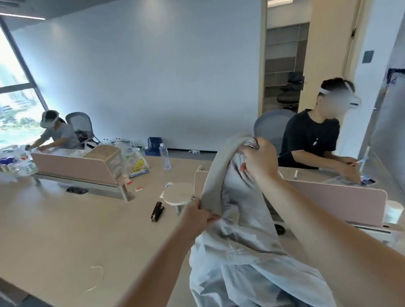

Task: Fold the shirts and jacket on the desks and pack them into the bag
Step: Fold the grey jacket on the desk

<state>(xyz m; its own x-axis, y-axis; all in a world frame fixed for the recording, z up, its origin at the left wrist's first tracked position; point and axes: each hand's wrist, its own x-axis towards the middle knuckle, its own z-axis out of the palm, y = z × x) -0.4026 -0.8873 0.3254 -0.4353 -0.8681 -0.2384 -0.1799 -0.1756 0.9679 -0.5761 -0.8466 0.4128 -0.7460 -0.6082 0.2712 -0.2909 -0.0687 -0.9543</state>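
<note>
Garment [247, 235], grey, hangs from both your grips, held up over the bench [56, 227]. Your right grip [258, 160] is the higher one, with its fingers curled tight around a bunch of cloth at the very top. Your left grip [197, 217] sits lower and to the left, pinching the thicker grey edge band. The rest of the garment drapes down toward you in loose folds, and its lower end runs out of view. Just beyond your left grip, a black stapler [157, 211] lies beside a round stand [178, 196]. A bottle [165, 156] stands farther back. A person [310, 139] in a black shirt sits behind the pink divider [334, 193].
</note>
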